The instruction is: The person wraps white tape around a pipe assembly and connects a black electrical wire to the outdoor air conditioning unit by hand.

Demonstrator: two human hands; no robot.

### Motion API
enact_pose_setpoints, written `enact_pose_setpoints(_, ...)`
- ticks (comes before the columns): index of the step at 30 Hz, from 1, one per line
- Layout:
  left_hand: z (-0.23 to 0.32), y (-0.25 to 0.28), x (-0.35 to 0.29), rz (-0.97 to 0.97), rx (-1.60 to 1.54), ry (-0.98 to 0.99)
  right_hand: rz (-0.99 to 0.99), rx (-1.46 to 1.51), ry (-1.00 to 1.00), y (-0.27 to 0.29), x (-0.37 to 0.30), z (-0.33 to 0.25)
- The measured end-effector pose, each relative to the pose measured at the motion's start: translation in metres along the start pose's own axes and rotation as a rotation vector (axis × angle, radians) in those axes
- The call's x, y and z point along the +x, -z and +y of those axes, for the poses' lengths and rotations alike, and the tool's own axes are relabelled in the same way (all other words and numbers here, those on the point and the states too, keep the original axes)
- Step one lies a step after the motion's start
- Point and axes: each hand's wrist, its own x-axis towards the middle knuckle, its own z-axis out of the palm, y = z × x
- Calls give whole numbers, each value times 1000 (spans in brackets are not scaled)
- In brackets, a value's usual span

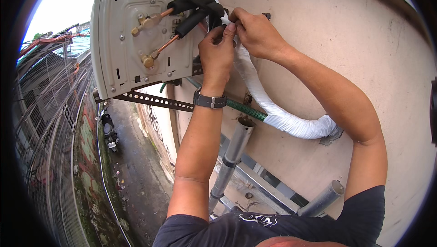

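Observation:
A beige outdoor air-conditioner unit [132,60] stands at the upper left, with brass valves [146,22] and copper pipes sleeved in black foam insulation [193,20]. Right of it, a pipe bundle wrapped in white tape [250,76] runs down along the wall. At its upper end my right hand [259,35] pinches white wrapping tape [226,20] beside the black foam. My left hand [217,53], with a dark watch on its wrist, is closed just below, thumb against the tape. Its fingertips are partly hidden behind the bundle.
A perforated metal bracket [157,101] supports the unit. A green hose [246,109] enters the white wrap, which meets the wall [296,83] at a hole. Metal ladder tubes [232,151] rise below me. Far down lies an alley [145,192] with a parked motorbike [109,131]; many cables hang at left.

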Motion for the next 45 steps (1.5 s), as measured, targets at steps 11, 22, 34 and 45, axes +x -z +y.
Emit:
enact_pose_setpoints(11,-37,-8,22,392,96,-271,-20,-35,-34,2,32,18)
enact_pose_setpoints(22,-40,-38,53,187,-336,-191,-267,128,-71,23,59,47)
enact_pose_setpoints(34,-22,-37,29,98,-227,-291,-9,-213,255,16,48,40)
enact_pose_setpoints(45,-25,-28,41,60,-390,-241,-193,-214,153,47,51,15)
